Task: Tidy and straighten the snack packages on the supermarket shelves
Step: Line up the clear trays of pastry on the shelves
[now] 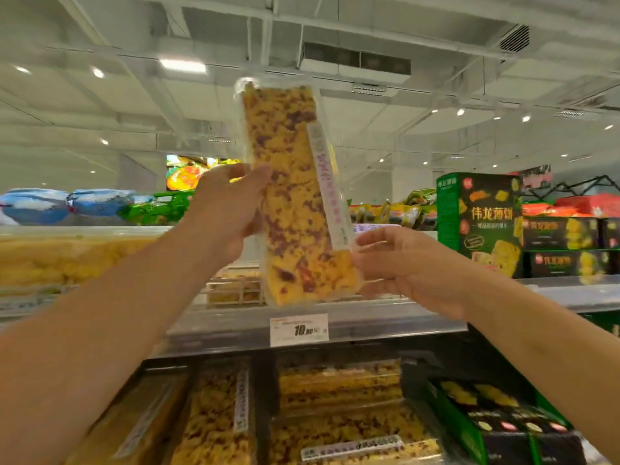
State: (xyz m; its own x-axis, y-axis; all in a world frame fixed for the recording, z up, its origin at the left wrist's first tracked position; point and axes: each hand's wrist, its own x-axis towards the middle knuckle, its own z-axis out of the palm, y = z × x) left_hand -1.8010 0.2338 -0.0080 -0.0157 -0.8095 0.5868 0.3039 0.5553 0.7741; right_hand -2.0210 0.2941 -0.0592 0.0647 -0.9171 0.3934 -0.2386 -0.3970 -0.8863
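A long clear pack of yellow and purple crispy snack (295, 196) stands upright in the air above the top shelf, tilted slightly left, with a white label strip along its right side. My left hand (231, 203) grips its left edge at mid-height. My right hand (399, 263) pinches its lower right edge. Similar clear snack packs (339, 384) lie flat on the shelf below, and one (214, 417) lies lengthwise beside them. More yellow snack packs (67, 260) fill the top shelf at left.
A shelf rail (385, 323) with a white price tag (298, 329) runs across the middle. Green and black boxes (479, 223) stand at the right on the top shelf, another green box (503, 424) lies lower right. Blue and green bags (84, 206) sit far left.
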